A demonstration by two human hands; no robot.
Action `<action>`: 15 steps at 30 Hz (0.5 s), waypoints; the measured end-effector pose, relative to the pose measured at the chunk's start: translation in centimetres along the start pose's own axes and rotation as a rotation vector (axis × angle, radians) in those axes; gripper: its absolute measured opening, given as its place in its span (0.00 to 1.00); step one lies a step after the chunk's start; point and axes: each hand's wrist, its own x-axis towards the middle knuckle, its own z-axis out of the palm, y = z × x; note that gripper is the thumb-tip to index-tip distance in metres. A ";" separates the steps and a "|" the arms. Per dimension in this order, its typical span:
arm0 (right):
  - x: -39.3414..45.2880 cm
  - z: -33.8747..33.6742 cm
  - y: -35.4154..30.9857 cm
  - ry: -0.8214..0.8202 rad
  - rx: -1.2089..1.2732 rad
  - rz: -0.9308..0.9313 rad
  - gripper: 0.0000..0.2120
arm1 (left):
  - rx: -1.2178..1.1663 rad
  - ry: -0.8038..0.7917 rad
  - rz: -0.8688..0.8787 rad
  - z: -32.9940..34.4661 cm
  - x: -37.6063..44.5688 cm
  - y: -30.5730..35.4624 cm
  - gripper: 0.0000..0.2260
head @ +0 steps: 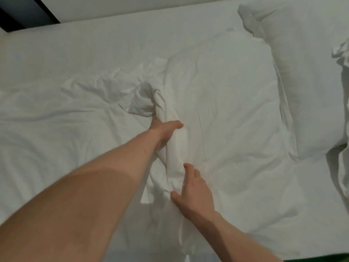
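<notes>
A white pillow in a white pillowcase [226,103] lies in the middle of a bed. Its left edge is bunched into a thick roll of fabric. My left hand [164,131] grips that bunched edge from the left, thumb on top and fingers hidden under the cloth. Lower on the same edge, my right hand [192,190] pinches the cloth between thumb and fingers. A loose flap of the case [143,101] stands up just beyond my left hand.
A crumpled white sheet [66,114] covers the mattress on the left. A second white pillow [309,76] lies at the upper right, with more rumpled white cloth [341,53] at the right edge. A dark strip [22,14] shows past the bed's far left corner.
</notes>
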 end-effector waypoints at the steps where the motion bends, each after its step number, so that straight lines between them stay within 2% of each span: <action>1: -0.2 0.2 0.2 -0.004 0.050 -0.001 0.35 | 0.000 0.016 0.080 0.6 -0.3 0.4 0.40; 3: -0.7 -0.2 0.3 0.037 0.207 -0.020 0.34 | -0.028 -0.001 0.248 1.7 -1.9 2.1 0.26; 5: -1.1 -1.2 0.4 0.111 0.347 -0.077 0.32 | -0.137 -0.101 0.379 2.2 -4.0 4.3 0.16; 7: -1.2 -2.0 0.6 0.178 0.412 -0.151 0.31 | -0.212 -0.230 0.488 2.0 -5.1 5.8 0.12; 9: -1.1 -2.2 1.3 0.213 0.391 -0.190 0.31 | -0.177 -0.266 0.521 1.6 -4.7 5.9 0.10; 11: -0.7 -2.3 2.1 0.161 0.276 -0.192 0.30 | -0.011 -0.171 0.475 0.7 -2.9 4.6 0.12; 13: -0.4 -2.4 2.7 0.043 0.142 -0.152 0.30 | 0.166 -0.119 0.328 -0.6 -0.6 2.7 0.21; 15: -0.1 -2.6 2.8 -0.017 0.136 -0.130 0.31 | 0.072 -0.109 0.088 -2.7 1.2 1.8 0.33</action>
